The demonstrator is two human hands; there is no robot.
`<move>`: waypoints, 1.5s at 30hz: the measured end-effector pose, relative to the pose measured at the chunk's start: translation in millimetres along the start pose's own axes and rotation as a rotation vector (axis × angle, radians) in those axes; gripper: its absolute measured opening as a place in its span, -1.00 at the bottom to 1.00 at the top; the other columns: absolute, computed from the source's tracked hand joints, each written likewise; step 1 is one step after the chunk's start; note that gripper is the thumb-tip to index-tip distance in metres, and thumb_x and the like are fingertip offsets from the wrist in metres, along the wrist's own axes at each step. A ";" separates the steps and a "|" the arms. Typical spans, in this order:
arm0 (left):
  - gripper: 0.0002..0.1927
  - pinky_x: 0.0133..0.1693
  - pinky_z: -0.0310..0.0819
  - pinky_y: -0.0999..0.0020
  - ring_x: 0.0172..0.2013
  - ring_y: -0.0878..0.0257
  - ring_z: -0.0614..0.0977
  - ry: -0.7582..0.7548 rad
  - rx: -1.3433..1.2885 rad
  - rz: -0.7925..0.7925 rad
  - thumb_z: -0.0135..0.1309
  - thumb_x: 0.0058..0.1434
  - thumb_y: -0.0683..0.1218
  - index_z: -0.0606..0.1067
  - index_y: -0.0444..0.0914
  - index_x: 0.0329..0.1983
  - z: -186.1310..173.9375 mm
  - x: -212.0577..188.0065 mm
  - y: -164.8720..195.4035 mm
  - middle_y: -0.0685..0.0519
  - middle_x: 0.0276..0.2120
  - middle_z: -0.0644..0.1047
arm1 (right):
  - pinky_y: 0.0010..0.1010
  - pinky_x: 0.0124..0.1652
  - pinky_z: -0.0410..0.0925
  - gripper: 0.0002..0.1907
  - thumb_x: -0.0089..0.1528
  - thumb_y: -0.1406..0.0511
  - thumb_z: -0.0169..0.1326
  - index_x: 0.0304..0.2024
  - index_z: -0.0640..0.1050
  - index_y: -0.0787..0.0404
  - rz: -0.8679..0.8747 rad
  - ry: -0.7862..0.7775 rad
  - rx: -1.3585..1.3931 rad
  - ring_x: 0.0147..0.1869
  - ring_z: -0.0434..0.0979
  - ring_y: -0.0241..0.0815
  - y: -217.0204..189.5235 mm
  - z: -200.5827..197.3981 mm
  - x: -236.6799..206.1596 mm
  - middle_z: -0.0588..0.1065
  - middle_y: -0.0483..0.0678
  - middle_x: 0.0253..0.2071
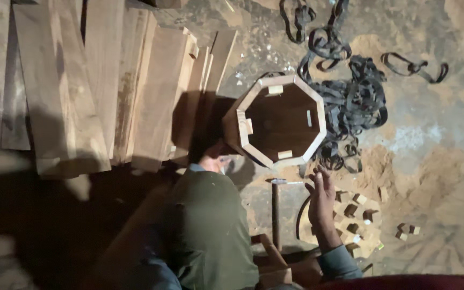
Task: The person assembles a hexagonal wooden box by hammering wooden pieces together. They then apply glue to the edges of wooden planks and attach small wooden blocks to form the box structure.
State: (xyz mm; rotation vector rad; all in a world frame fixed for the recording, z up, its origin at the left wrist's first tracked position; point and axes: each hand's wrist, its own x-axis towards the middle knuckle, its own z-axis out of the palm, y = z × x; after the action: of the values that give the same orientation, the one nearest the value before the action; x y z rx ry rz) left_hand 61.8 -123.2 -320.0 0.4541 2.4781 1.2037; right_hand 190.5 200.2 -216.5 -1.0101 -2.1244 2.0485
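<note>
An octagonal wooden box [318, 115] stands open side up on the dirt floor, with small wooden blocks fixed inside its walls. My left hand [214, 159] is in shadow at the box's lower left wall and grips it from outside. My right hand [321, 197] hovers just below the box, palm up with fingers spread, holding nothing. A hammer [276, 210] lies between my knee and my right hand, its metal head toward the box. Several small wooden blocks [356, 214] lie on sawdust right beside my right hand.
Wooden planks [103, 80] are stacked across the left. A tangle of black straps [350, 99] lies right of the box, with loose pieces [414, 67] further right. My knee in green trousers [208, 225] fills the bottom centre. More wood pieces [272, 263] lie near my right forearm.
</note>
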 end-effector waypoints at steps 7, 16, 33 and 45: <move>-0.83 0.14 0.38 0.05 0.02 0.07 0.56 0.246 0.472 0.260 0.01 0.24 -0.03 0.58 -0.14 -0.25 -56.6 24.1 -7.9 0.05 -0.18 0.57 | -0.35 0.05 0.40 -0.57 0.36 0.28 0.09 0.25 0.40 0.27 -0.300 -0.116 -0.511 0.17 0.49 -0.14 23.9 -33.4 -24.6 0.41 0.04 0.18; -0.86 0.14 0.37 0.00 0.00 0.09 0.56 0.186 0.756 0.379 0.09 0.17 -0.01 0.60 -0.12 -0.37 -55.9 30.0 3.7 0.10 -0.24 0.57 | -0.33 -0.06 0.44 -0.58 0.24 0.34 0.18 0.15 0.48 0.22 -0.317 -0.234 -0.645 0.13 0.51 -0.08 21.9 -25.6 -62.0 0.40 0.05 0.13; -0.77 -0.03 0.37 0.04 -0.12 0.04 0.52 0.245 0.525 0.551 0.23 0.11 0.06 0.58 -0.18 -0.36 -65.6 15.9 -12.8 0.02 -0.28 0.54 | -0.26 -0.12 0.41 -0.88 0.15 0.41 0.27 -0.31 0.57 0.29 -0.573 -0.289 -0.713 -0.15 0.59 0.06 14.4 0.3 -63.6 0.55 0.04 -0.27; -0.29 0.43 0.04 0.06 0.35 0.13 0.32 0.256 0.949 1.085 0.30 0.13 0.02 0.32 -0.04 0.35 -186.2 13.8 126.7 0.09 0.30 0.31 | -0.20 0.18 0.34 -0.10 0.29 0.15 0.11 0.53 -0.06 0.10 0.008 -0.127 0.181 0.39 0.34 -0.05 -80.1 72.3 -47.0 0.25 0.08 0.43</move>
State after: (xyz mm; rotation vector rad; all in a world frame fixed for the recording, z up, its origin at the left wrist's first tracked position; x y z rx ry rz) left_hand -15.6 -170.6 -113.5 2.1801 2.9255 0.1580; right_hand 161.7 120.4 -134.9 -0.8877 -1.9447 2.3168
